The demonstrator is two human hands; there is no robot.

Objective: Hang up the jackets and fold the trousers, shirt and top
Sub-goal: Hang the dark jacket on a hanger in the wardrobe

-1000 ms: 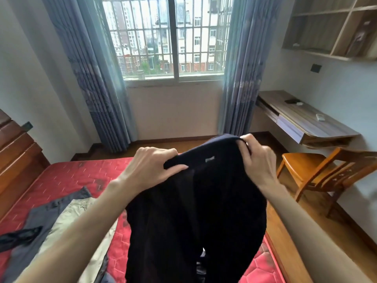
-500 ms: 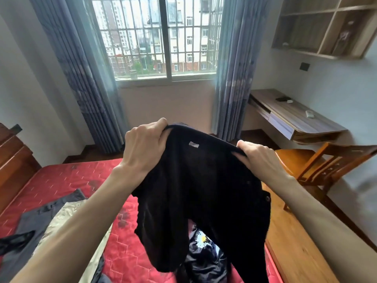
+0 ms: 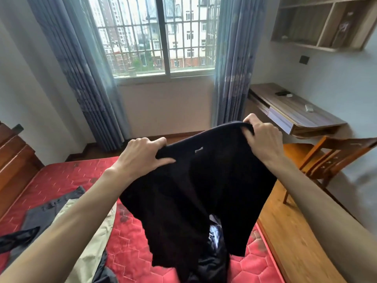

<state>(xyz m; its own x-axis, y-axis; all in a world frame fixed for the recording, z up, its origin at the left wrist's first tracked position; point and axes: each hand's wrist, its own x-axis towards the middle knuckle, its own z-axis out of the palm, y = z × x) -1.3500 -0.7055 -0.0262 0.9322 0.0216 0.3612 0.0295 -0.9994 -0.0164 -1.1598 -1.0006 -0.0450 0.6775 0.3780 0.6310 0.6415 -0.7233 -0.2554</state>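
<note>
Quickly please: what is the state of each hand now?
Left hand: closed, holding the top edge of the black fabric garment.
Right hand: closed, holding the same edge.

Black garment (image 3: 195, 193), small white label (image 3: 198, 149); red mattress (image 3: 130, 250), hexagon quilting; beige trousers (image 3: 95, 248); grey garment (image 3: 44, 213); blue-grey curtains (image 3: 81, 64), banded lower part; orange-brown wooden chair (image 3: 334, 154); grey woodgrain desk (image 3: 293, 109)

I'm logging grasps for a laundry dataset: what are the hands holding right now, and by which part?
Both hands hold the black garment by its top edge: left hand and right hand at opposite ends.
</note>
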